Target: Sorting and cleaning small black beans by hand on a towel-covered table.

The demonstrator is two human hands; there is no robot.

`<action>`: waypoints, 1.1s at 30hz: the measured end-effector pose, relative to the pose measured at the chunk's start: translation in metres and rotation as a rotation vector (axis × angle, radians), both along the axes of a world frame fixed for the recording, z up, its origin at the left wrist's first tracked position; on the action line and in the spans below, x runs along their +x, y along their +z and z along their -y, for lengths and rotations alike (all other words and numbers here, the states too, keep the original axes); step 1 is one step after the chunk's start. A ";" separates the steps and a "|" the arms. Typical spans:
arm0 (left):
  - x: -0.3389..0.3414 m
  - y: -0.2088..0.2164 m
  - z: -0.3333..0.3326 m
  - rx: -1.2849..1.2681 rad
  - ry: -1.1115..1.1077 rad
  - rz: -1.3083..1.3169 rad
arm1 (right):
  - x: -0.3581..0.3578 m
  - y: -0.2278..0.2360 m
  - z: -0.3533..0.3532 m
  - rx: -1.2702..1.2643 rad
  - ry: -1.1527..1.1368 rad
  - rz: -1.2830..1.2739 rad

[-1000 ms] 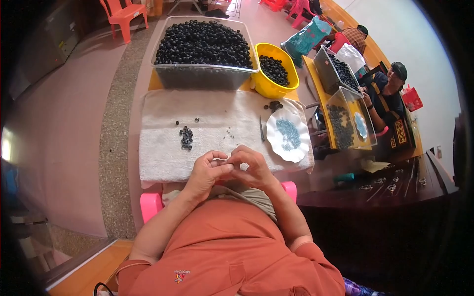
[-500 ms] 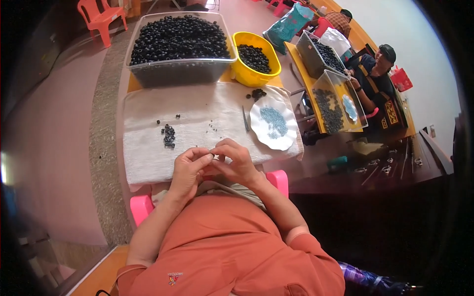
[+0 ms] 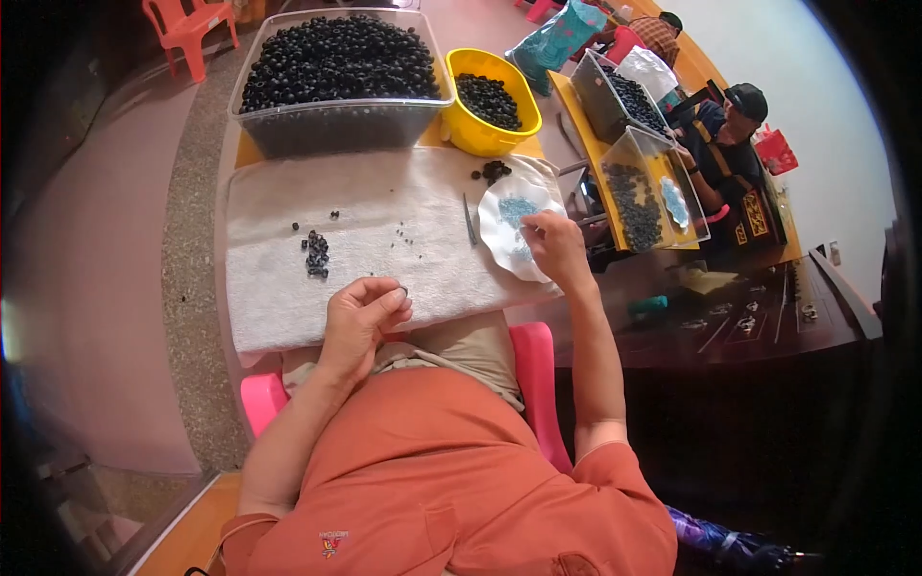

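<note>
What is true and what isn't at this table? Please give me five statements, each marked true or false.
1. The right hand is over the white plate, apart from the left hand. True.
2. The left hand is spread flat. False: its thumb and finger pinch together, seemingly on a small dark thing.
3. The yellow tub stands right of the big clear box. True.
4. The big clear box is empty. False: small black pieces fill it.
5. The white plate holds pale blue bits. True.
</note>
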State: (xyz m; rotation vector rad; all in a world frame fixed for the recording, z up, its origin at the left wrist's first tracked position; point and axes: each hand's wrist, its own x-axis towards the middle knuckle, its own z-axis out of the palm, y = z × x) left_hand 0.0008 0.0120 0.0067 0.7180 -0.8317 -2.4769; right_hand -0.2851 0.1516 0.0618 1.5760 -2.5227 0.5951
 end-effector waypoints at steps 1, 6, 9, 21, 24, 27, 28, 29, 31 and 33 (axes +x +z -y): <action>0.000 0.000 0.000 0.000 0.001 0.000 | -0.002 -0.002 0.003 0.000 0.001 0.000; 0.000 -0.002 -0.003 -0.008 -0.006 0.008 | -0.004 -0.012 0.022 0.078 0.103 -0.074; 0.000 -0.006 -0.001 -0.032 -0.023 0.003 | -0.007 -0.018 0.029 0.151 0.128 -0.171; 0.000 -0.002 0.000 -0.021 -0.020 0.007 | -0.016 -0.018 0.040 0.269 0.244 -0.199; 0.000 -0.003 -0.001 -0.029 -0.005 0.005 | -0.012 -0.012 0.043 0.347 0.217 -0.165; 0.001 -0.003 0.000 -0.025 -0.032 0.014 | -0.010 -0.008 0.042 0.345 0.202 -0.103; 0.001 -0.003 0.000 -0.027 -0.029 0.014 | -0.009 -0.008 0.040 0.343 0.205 -0.104; 0.001 -0.003 -0.001 -0.024 -0.028 0.013 | -0.009 -0.009 0.037 0.272 0.207 -0.094; 0.001 -0.002 -0.001 -0.021 -0.027 0.014 | -0.010 -0.011 0.031 0.200 0.209 -0.083; 0.001 -0.001 -0.001 -0.026 -0.036 0.016 | -0.013 -0.016 0.025 0.073 0.187 -0.021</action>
